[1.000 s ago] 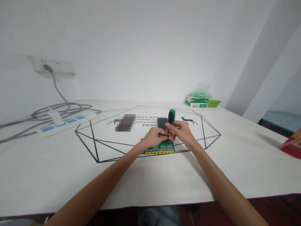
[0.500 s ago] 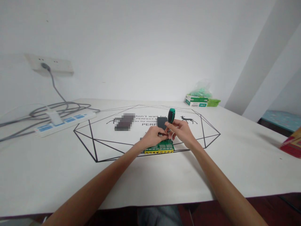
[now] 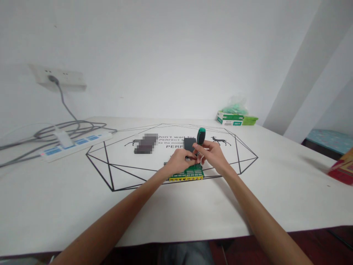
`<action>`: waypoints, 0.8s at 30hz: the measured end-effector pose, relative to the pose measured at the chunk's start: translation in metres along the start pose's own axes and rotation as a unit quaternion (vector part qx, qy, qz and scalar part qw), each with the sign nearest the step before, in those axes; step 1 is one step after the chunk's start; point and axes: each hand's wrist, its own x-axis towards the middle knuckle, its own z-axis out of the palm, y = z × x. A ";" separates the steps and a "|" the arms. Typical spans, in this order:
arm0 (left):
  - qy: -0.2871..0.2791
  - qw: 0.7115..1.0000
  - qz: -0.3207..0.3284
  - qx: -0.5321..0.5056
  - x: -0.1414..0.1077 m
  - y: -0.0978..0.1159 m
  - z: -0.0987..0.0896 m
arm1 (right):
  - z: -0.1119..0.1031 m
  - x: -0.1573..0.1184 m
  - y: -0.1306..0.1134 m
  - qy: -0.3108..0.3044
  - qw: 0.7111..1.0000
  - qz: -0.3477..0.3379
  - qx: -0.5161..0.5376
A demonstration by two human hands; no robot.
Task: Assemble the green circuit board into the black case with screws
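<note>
A screwdriver (image 3: 201, 136) with a green and black handle stands nearly upright, its tip down at the circuit board. My right hand (image 3: 213, 155) is closed round it below the handle. On the table lies the green circuit board (image 3: 195, 172), with a yellow strip along its near edge. My left hand (image 3: 178, 161) rests over the board's left part, fingertips pinched together close to the screwdriver's shaft. What those fingertips hold, if anything, is hidden. Just behind both hands is a flat black rectangular object (image 3: 189, 144).
A blurred dark object (image 3: 146, 143) lies left of the board. Further left are a white power strip (image 3: 77, 146) and coiled grey cables (image 3: 68, 127). Green and white boxes (image 3: 230, 118) stand at the back right, a red box (image 3: 343, 169) at the right edge.
Almost nothing differs. The hands, screwdriver and board keep their places, with only a very slight shift of the whole view.
</note>
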 end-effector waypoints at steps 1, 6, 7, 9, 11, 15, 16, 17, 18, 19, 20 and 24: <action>-0.002 1.000 0.002 -0.002 0.000 0.000 0.000 | 0.000 0.000 0.000 0.002 1.000 0.002 0.003; -0.029 0.999 0.034 -0.026 -0.002 0.005 -0.003 | 0.001 0.000 -0.002 0.016 1.000 0.012 0.007; -0.031 0.998 0.035 -0.030 -0.002 0.005 -0.003 | 0.002 -0.001 -0.003 0.016 1.000 0.014 0.007; -0.032 0.998 0.026 -0.037 -0.002 0.005 -0.004 | 0.002 -0.001 -0.003 0.015 1.000 0.017 0.008; -0.029 0.999 0.013 -0.038 -0.002 0.004 -0.003 | 0.001 -0.001 -0.003 0.012 1.000 0.019 0.009; -0.020 0.999 -0.002 -0.027 -0.001 0.004 -0.002 | 0.001 -0.001 -0.003 0.009 1.000 0.013 0.002; -0.018 1.000 -0.003 -0.024 -0.001 0.004 -0.002 | 0.001 -0.001 -0.003 0.010 1.000 0.012 0.002; -0.016 1.000 -0.005 -0.020 -0.001 0.004 -0.002 | 0.001 -0.001 -0.003 0.013 1.000 0.011 0.004; -0.015 1.000 -0.008 -0.018 -0.001 0.004 -0.002 | 0.000 -0.001 -0.002 0.015 1.000 0.011 0.006; -0.015 1.000 -0.010 -0.015 -0.001 0.004 -0.002 | 0.000 0.000 -0.002 0.018 1.000 0.012 0.009; -0.016 1.000 -0.011 -0.015 -0.001 0.005 -0.002 | 0.000 0.000 -0.002 0.019 1.000 0.012 0.010; -0.010 1.000 -0.005 -0.020 -0.001 0.005 -0.001 | 0.000 0.000 -0.001 0.021 1.000 0.011 0.006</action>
